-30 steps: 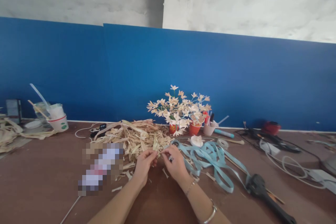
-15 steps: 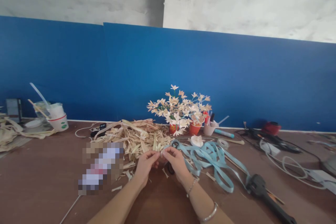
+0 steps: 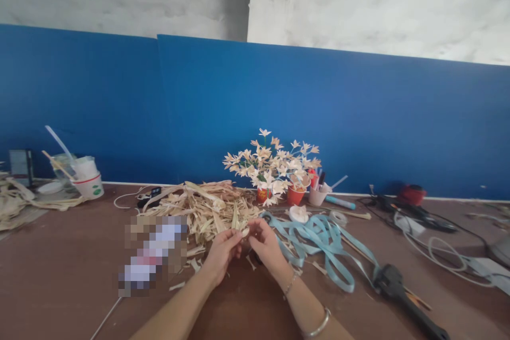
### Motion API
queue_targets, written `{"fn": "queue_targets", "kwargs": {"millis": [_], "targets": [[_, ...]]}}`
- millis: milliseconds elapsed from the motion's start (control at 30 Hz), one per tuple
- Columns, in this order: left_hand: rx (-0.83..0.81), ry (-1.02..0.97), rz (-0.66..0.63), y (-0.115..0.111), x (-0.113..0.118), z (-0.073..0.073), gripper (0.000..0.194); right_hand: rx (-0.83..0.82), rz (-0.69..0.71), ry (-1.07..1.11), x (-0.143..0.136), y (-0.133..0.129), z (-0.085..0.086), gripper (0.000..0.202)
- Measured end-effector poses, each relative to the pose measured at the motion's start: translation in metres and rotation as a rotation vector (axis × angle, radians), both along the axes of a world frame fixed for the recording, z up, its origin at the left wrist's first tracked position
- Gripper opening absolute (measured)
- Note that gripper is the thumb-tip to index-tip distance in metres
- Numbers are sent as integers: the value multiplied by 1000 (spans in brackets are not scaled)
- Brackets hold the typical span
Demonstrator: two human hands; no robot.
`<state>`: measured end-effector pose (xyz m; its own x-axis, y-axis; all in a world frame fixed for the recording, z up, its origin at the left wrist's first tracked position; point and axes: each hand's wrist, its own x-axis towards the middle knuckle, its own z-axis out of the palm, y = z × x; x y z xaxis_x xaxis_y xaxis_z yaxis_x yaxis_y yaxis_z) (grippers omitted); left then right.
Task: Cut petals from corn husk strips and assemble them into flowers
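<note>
A small pale piece (image 3: 245, 232) is pinched between the thumb and fingers of my left hand (image 3: 223, 251). Close beside it on the right, my right hand (image 3: 266, 244) has its thumb and fingers apart, near the piece; whether they touch it is hard to tell. Just beyond both hands lies a heap of dry, pale husk strips (image 3: 199, 204). Light blue ribbon (image 3: 329, 241) is tangled to the right of my right hand. Dark scissors, mostly hidden, lie behind and under that hand.
Pale flowers (image 3: 271, 162) stand in red cups (image 3: 295, 196) at the back. A black tool (image 3: 406, 297) lies front right, with white cables (image 3: 438, 255) beyond. A white cup (image 3: 88, 186) stands back left; a blurred-out object (image 3: 153, 255) lies nearer.
My right thumb and fingers have spread apart from their pinch, and the pale piece now shows at my left fingertips. My left hand has hardly moved.
</note>
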<state>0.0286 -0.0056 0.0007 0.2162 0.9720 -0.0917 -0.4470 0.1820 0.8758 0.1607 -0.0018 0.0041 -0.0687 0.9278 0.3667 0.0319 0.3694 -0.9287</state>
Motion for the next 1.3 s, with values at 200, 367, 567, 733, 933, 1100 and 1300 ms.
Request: {"fn": "queue_targets", "kwargs": {"millis": [200,367,567,733,933,1100,1300], "targets": [[-57,-27,-15,0,-1,1,24,116,-168,-310,1,-3,4,9],[39,144,158,1,-2,5,25,159,-211,-402,3,-3,7,9],[115,276,260,0,-3,11,26,64,-195,-381,2,-3,6,9],[125,333,304,2,-3,8,23,21,-125,-341,2,-5,7,8],[128,383,267,6,-4,1,22,-9,-115,-270,3,-4,8,9],[138,369,250,5,-3,2,23,-17,-99,-268,3,-4,10,9],[126,381,240,2,-2,5,22,-41,-84,-263,3,-3,6,8]]}}
